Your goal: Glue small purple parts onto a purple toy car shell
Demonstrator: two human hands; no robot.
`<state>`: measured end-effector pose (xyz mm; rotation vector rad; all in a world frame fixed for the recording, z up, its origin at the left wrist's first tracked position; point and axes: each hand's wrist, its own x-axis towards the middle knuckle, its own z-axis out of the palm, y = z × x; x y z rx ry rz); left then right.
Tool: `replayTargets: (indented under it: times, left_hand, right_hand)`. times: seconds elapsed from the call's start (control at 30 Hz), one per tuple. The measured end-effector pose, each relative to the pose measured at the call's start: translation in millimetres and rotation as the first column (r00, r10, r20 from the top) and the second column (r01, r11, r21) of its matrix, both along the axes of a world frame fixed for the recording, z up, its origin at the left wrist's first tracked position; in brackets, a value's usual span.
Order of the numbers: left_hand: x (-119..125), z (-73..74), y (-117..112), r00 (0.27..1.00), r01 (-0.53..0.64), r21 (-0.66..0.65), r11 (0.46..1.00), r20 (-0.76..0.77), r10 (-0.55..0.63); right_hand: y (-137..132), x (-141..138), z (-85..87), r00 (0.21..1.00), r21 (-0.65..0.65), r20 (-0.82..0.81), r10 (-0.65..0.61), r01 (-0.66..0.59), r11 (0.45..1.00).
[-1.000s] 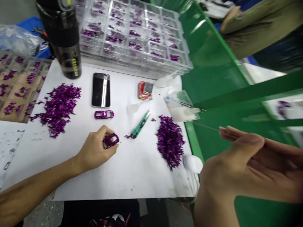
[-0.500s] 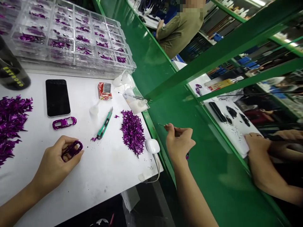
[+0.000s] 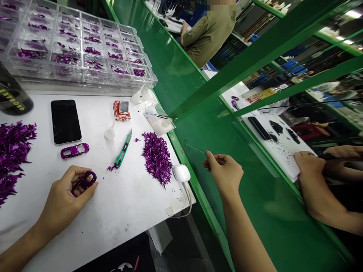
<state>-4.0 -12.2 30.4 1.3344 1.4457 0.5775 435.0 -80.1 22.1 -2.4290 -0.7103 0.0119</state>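
My left hand (image 3: 68, 196) pinches a glossy purple toy car body (image 3: 84, 183) by its sides above the white tabletop. A second purple car body (image 3: 75, 150) lies behind it, below a dark phone (image 3: 66, 121). Out over the green surface, my right hand (image 3: 224, 170) is closed on a thin needle-like rod (image 3: 195, 148), which points up and left from the fingertips. A green utility knife (image 3: 123, 149) rests between the hands, blade away from me. To its right is a heap of small pointed purple parts (image 3: 157, 158).
A clear compartment box (image 3: 93, 77) with purple parts stands at the back left, near a dark bottle (image 3: 14, 94). Another purple heap (image 3: 13, 155) lies at left. A white corded device (image 3: 181, 173) sits at the table edge. A green beam (image 3: 255, 56) slants across; a co-worker's arms (image 3: 314, 185) are at right.
My right hand has shifted right over the green surface, and more of the rod shows. The left hand still grips the car body. The whole view has shifted slightly.
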Motion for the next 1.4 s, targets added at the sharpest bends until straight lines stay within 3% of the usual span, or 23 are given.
replayTargets:
  times: [0.17,0.27,0.43,0.6,0.73,0.87,1.0,1.13,1.23,1.3,1.4]
  left_hand:
    - [0,1.9,-1,1.0,0.003,0.015,1.0,-0.008,-0.003]
    - [1,2.1,-1,1.0,0.002,0.011,1.0,0.002,-0.002]
    - [1,2.2,-2,1.0,0.003,0.014,1.0,-0.001,-0.003]
    - [1,2.4,-2,1.0,0.01,0.006,1.0,0.003,-0.01]
    - [1,3.2,-2,1.0,0.011,0.004,1.0,-0.005,-0.011]
    - [2,4.9,-2,1.0,0.013,0.005,1.0,-0.004,-0.013]
    - [2,6.5,-3,1.0,0.017,-0.005,1.0,-0.018,-0.017]
    - [2,7.6,-4,1.0,0.015,-0.016,1.0,-0.018,-0.015]
    - [2,8.3,-4,1.0,0.015,-0.017,1.0,-0.014,-0.016]
    - [2,8.6,-4,1.0,0.017,-0.016,1.0,-0.009,-0.017]
    - [1,7.8,-4,1.0,0.022,-0.005,1.0,-0.004,-0.022]
  right_hand:
    - [-6,-9,12.9,0.997,0.049,0.034,0.075,-0.076,0.996]
    - [-11,-7,16.5,0.98,-0.074,0.091,0.175,-0.169,0.983]
    - [-25,-2,21.6,0.929,-0.337,0.011,0.371,-0.346,0.876]
    - [-37,0,29.7,0.875,-0.442,0.018,0.483,-0.426,0.789]
    - [-35,3,31.8,0.787,-0.541,0.114,0.606,-0.463,0.702]
    - [-25,0,37.5,0.698,-0.726,0.183,0.692,-0.378,0.574]
    - [-20,-9,47.9,0.676,-0.865,0.081,0.732,-0.317,0.388]
    - [-23,-28,48.5,0.654,-0.871,-0.033,0.756,-0.39,0.299]
    - [-26,-43,42.2,0.642,-0.89,0.0,0.767,-0.35,0.293]
    - [-28,-46,38.3,0.642,-0.882,0.06,0.765,-0.325,0.342]
    - [-30,-40,36.4,0.661,-0.803,0.111,0.742,-0.38,0.458]
